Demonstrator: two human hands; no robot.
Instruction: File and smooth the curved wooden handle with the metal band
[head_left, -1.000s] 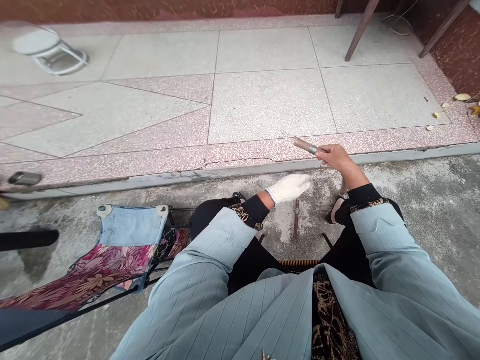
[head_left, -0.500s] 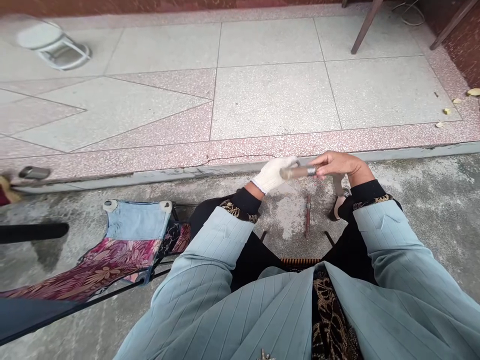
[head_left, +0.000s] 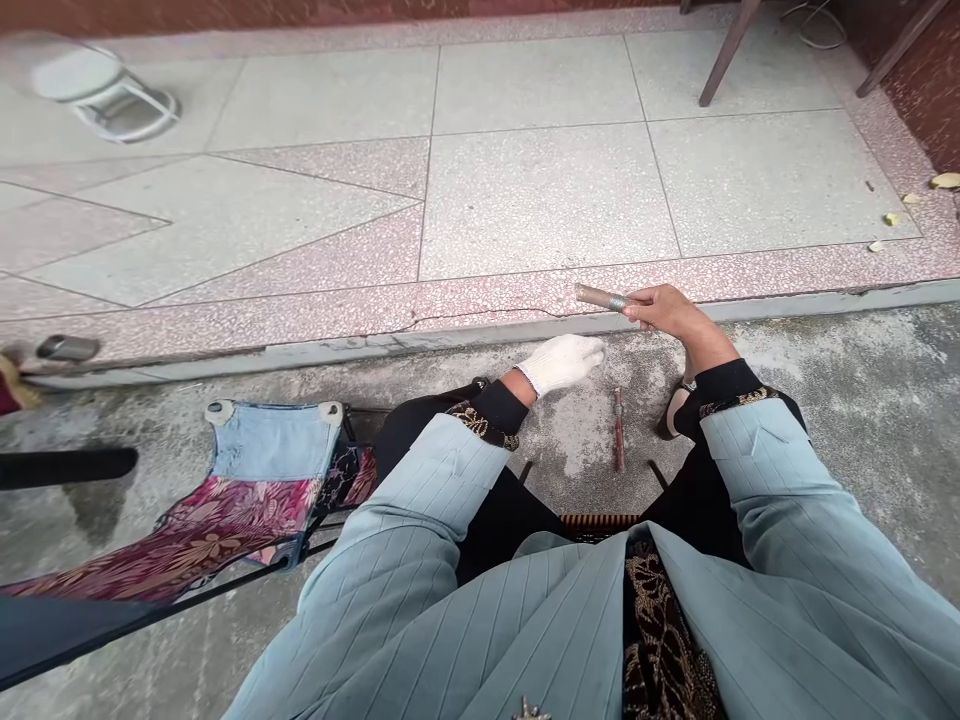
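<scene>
Head camera: nearest me, my jacket [head_left: 405, 530] is filling the bottom of the view, its sleeves reaching forward. On my left, a folding chair [head_left: 274, 445] is standing beside me. Ahead of my seat [head_left: 600, 522], a reddish-brown rod [head_left: 619, 432] is lying lengthwise on the ground [head_left: 574, 460], with neither hand touching it.

Beyond the rod and to its left, my left hand [head_left: 562, 363], in a white glove, is hovering half-curled; I cannot tell whether it is holding anything small. A little farther out, my right hand [head_left: 667, 308], bare, is keeping a narrow, pinching hold on a wooden handle [head_left: 595, 296]. Compared with a moment ago, the handle is now sitting apart from the glove instead of crossing in front of it. I am judging from this that my hands are working separately at this instant, the right alone bearing the handle.

The ringed end of the handle is lying at my fingertips, and the rest is sticking out leftward, past the left hand and across the near edge of the ledge [head_left: 480, 300] as I am seeing it. I cannot tell whether it is touching there. Farther off, a cup [head_left: 67, 347] is resting on the ledge at the left, and a white stool [head_left: 79, 75] is standing behind it.
</scene>
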